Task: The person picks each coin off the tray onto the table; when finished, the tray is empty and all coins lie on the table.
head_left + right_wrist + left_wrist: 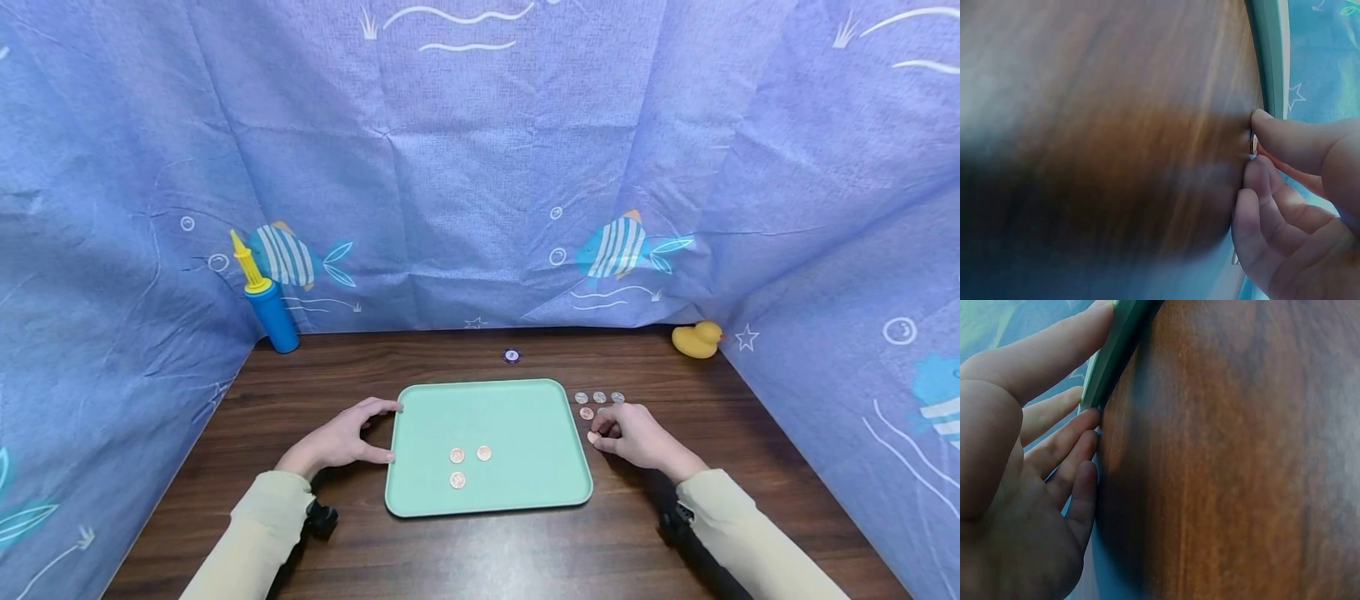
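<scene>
A pale green tray (517, 417) lies on the table with three copper coins on it: one coin (457, 456), another coin (483, 452) and a lower coin (457, 480). My left hand (341, 437) touches the tray's left rim, thumb and fingers spread apart. To the right of the tray, my right hand (637, 435) pinches a copper coin (594, 437) at the tabletop; the right wrist view shows that coin (1254, 145) between thumb and fingers. Just beyond are another copper coin (587, 413) and three silver coins (599, 397) in a row. A further coin is partly hidden by the fingers.
A purple poker chip (512, 356) lies behind the tray. At the back left stands a blue and yellow hand pump (272, 304), and a yellow rubber duck (697, 340) sits at the back right. Blue fish-print cloth (480, 208) encloses the dark wooden table (525, 558).
</scene>
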The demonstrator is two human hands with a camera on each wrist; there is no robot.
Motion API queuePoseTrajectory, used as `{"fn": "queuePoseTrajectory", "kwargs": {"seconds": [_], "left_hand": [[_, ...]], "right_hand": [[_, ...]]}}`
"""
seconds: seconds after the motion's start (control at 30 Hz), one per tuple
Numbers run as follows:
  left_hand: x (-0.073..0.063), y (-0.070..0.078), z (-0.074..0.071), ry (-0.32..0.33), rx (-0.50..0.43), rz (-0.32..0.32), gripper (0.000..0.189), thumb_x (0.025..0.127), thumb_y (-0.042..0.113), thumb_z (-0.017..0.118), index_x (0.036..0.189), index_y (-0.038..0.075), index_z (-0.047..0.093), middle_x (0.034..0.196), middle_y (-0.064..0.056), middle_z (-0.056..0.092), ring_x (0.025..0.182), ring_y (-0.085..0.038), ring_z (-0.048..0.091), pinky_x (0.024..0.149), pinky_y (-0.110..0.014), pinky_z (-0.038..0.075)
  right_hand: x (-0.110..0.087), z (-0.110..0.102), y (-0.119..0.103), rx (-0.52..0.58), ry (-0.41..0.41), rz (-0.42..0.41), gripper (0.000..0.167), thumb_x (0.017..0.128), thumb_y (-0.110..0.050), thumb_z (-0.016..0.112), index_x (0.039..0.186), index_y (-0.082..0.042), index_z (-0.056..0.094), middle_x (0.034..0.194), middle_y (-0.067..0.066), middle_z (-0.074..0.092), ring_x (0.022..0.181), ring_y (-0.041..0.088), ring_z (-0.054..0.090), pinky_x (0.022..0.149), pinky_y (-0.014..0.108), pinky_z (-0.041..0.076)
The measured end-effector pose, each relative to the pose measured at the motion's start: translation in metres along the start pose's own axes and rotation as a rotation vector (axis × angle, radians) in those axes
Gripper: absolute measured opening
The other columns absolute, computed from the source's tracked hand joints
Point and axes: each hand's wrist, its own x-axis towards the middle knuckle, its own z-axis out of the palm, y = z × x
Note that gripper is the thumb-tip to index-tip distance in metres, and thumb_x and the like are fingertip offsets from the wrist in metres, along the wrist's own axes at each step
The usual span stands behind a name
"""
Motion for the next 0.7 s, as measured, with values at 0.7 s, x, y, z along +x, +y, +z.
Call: {"fn": "queuePoseTrajectory", "kwargs": {"seconds": [0.7], "left_hand": [[-0.0009, 0.0004, -0.0005, -0.002, -0.011, -0.003, 0.084, 0.086, 0.044, 0.088, 0.156, 0.018, 0.05, 0.158, -0.011, 0.046, 0.147, -0.038, 0.041, 0.118, -0.063, 0.035]], "right_hand": [[0.0084, 0.0004, 0.0012, 0.002, 0.003, 0.036, 0.006, 0.093, -0.012, 0.081, 0.09, -0.014, 0.076, 0.083, -0.011, 0.07, 0.076, 0.003, 0.063, 0.07, 0.029, 0.055]]}}
